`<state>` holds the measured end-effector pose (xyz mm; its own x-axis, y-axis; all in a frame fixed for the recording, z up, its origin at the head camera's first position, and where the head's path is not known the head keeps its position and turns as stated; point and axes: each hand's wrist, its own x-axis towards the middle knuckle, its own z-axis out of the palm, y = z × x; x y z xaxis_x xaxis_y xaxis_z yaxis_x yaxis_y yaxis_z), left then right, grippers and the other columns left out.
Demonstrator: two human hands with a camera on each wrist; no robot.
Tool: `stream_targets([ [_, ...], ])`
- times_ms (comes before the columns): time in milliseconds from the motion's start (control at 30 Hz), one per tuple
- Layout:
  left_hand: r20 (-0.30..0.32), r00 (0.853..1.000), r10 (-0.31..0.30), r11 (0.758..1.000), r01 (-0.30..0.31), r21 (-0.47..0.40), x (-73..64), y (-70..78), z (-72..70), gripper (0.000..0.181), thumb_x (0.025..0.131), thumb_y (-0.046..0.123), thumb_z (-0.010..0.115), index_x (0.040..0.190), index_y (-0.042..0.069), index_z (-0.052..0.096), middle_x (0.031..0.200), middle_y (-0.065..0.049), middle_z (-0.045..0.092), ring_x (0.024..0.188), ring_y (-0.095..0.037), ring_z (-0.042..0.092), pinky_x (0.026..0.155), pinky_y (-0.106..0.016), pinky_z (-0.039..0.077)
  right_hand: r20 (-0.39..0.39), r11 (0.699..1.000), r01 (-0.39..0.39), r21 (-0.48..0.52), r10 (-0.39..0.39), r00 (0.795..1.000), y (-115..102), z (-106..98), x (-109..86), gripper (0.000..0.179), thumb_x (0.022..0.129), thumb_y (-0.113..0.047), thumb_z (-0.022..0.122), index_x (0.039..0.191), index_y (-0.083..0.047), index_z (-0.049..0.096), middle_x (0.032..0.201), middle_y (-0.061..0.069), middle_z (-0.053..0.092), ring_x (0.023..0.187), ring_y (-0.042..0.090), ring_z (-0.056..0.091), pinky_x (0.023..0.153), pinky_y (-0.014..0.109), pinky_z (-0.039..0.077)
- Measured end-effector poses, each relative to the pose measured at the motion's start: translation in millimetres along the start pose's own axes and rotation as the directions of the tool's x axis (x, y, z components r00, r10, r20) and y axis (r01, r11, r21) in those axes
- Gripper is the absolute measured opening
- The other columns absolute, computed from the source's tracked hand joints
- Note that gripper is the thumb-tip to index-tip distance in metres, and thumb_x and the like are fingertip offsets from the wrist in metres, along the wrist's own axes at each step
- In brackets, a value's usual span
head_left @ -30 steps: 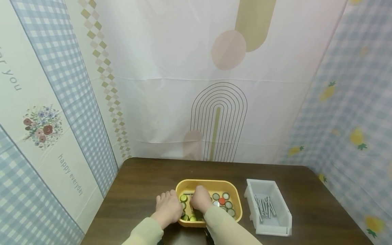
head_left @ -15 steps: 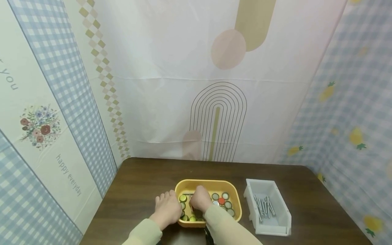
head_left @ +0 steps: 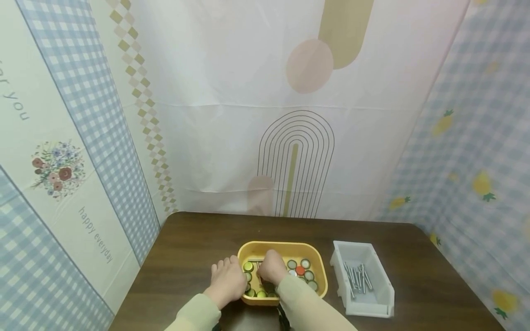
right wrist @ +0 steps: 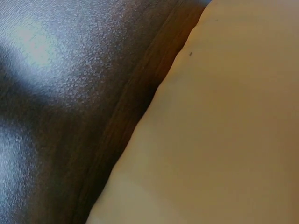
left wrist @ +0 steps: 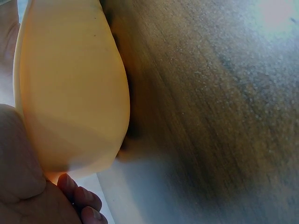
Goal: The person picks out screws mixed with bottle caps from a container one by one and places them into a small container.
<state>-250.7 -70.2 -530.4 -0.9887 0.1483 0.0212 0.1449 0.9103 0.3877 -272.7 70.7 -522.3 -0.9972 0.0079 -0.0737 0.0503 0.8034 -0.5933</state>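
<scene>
A yellow plastic bin (head_left: 281, 244) holds several bottle caps, some green ones (head_left: 248, 266) at the left and a red one (head_left: 300, 271) at the right. At the bin's left side, my left hand (head_left: 227, 282) grips the rim; the left wrist view shows its curled fingers (left wrist: 86, 198) against the outer wall. My right hand (head_left: 273, 268) reaches down inside the bin, knuckles up. Thin metal rods like bolts (head_left: 255, 261) show just left of it. Its fingertips and anything between them are hidden; the right wrist view shows only the bin's outer wall (right wrist: 210, 121) and the table.
A whitish open-front parts bin (head_left: 374, 309) with several metal bolts (head_left: 358, 278) stands to the right on the dark wooden table (head_left: 198, 234). Patterned cloths (head_left: 215, 151) hang behind the table and at both sides.
The head view shifts very slightly. Both hands keep their places at and in the yellow bin, with hardly any visible movement.
</scene>
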Motion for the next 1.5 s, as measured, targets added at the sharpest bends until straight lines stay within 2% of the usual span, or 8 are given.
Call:
stream_targets([
  [267, 0.024, 1.000, -0.007, 1.000, 0.007, -0.008, 0.4, 1.2, -0.1, 0.023, 0.089, 0.023, 0.057, 0.092, 0.004, 0.045, 0.082, -0.011, 0.043, 0.079, -0.030, 0.041, 0.078, -0.050, 0.029, 0.001, 1.000, 0.000, 0.005, 0.000, 1.000, 1.3, 0.1, -0.9, 0.018, 0.062, 0.009, 0.064, 0.063, -0.003, 0.051, 0.061, 0.007, 0.047, 0.052, 0.020, 0.043, 0.047, 0.028, 0.038],
  [467, 0.029, 0.999, -0.016, 1.000, 0.016, -0.002, -0.2, 3.2, -3.4, 0.023, 0.089, 0.023, 0.057, 0.093, 0.003, 0.046, 0.083, -0.012, 0.043, 0.080, -0.031, 0.042, 0.078, -0.050, 0.030, 0.009, 0.998, 0.039, 0.041, -0.040, 0.999, 2.6, -1.0, -2.8, 0.031, 0.062, 0.010, 0.058, 0.050, -0.013, 0.043, 0.045, -0.003, 0.037, 0.040, 0.014, 0.036, 0.041, 0.025, 0.032],
  [600, 0.028, 0.999, -0.018, 1.000, 0.018, 0.009, -0.3, 3.6, -3.7, 0.024, 0.089, 0.024, 0.058, 0.093, 0.003, 0.046, 0.082, -0.011, 0.043, 0.081, -0.031, 0.042, 0.078, -0.050, 0.030, 0.033, 0.995, 0.040, 0.091, -0.043, 0.999, 5.3, -2.4, -2.2, 0.041, 0.064, 0.009, 0.056, 0.044, -0.020, 0.035, 0.038, -0.009, 0.030, 0.036, 0.010, 0.031, 0.038, 0.024, 0.029],
  [700, 0.024, 1.000, -0.015, 1.000, 0.015, 0.013, -0.7, 4.3, -4.2, 0.024, 0.089, 0.023, 0.058, 0.092, 0.003, 0.046, 0.082, -0.012, 0.044, 0.080, -0.031, 0.043, 0.078, -0.051, 0.030, 0.073, 0.987, 0.011, 0.161, -0.023, 0.997, 6.9, -7.3, -0.9, 0.038, 0.069, 0.005, 0.057, 0.044, -0.017, 0.040, 0.039, -0.006, 0.037, 0.036, 0.009, 0.031, 0.039, 0.024, 0.028],
  [900, 0.021, 1.000, -0.011, 1.000, 0.011, -0.003, -0.7, 4.5, -4.6, 0.022, 0.088, 0.021, 0.056, 0.093, 0.002, 0.046, 0.083, -0.012, 0.044, 0.081, -0.031, 0.043, 0.078, -0.051, 0.030, 0.125, 0.946, 0.013, 0.324, -0.056, 0.991, 12.2, -35.4, -3.1, 0.005, 0.080, 0.003, 0.064, 0.076, 0.004, 0.069, 0.068, 0.014, 0.066, 0.054, 0.018, 0.061, 0.052, 0.032, 0.051],
  [1067, 0.019, 1.000, -0.015, 1.000, 0.015, 0.005, -0.3, 3.8, -3.4, 0.021, 0.088, 0.020, 0.055, 0.094, 0.002, 0.046, 0.083, -0.012, 0.043, 0.081, -0.032, 0.042, 0.079, -0.051, 0.029, 0.154, 0.937, -0.002, 0.350, -0.055, 0.986, 29.2, -69.3, -6.3, 0.011, 0.085, 0.000, 0.062, 0.090, 0.007, 0.068, 0.079, 0.019, 0.067, 0.060, 0.019, 0.062, 0.056, 0.037, 0.052],
  [1267, 0.028, 0.999, -0.015, 1.000, 0.015, 0.003, -2.0, 4.9, -5.1, 0.023, 0.088, 0.022, 0.056, 0.093, 0.002, 0.046, 0.082, -0.012, 0.043, 0.081, -0.031, 0.041, 0.078, -0.051, 0.029, 0.090, 0.929, -0.035, 0.368, 0.002, 0.996, 59.5, -97.3, -7.4, 0.011, 0.087, -0.005, 0.064, 0.091, 0.006, 0.066, 0.076, 0.016, 0.064, 0.060, 0.020, 0.059, 0.060, 0.038, 0.051],
  [1500, 0.035, 0.999, -0.017, 1.000, 0.017, -0.007, -4.1, 6.1, -8.3, 0.024, 0.088, 0.023, 0.058, 0.094, 0.003, 0.045, 0.083, -0.012, 0.043, 0.081, -0.030, 0.041, 0.079, -0.051, 0.029, 0.055, 0.909, -0.107, 0.402, 0.093, 0.994, 87.6, -125.7, -9.2, 0.018, 0.087, -0.007, 0.065, 0.099, 0.006, 0.063, 0.092, 0.015, 0.063, 0.079, 0.027, 0.065, 0.068, 0.038, 0.055],
])
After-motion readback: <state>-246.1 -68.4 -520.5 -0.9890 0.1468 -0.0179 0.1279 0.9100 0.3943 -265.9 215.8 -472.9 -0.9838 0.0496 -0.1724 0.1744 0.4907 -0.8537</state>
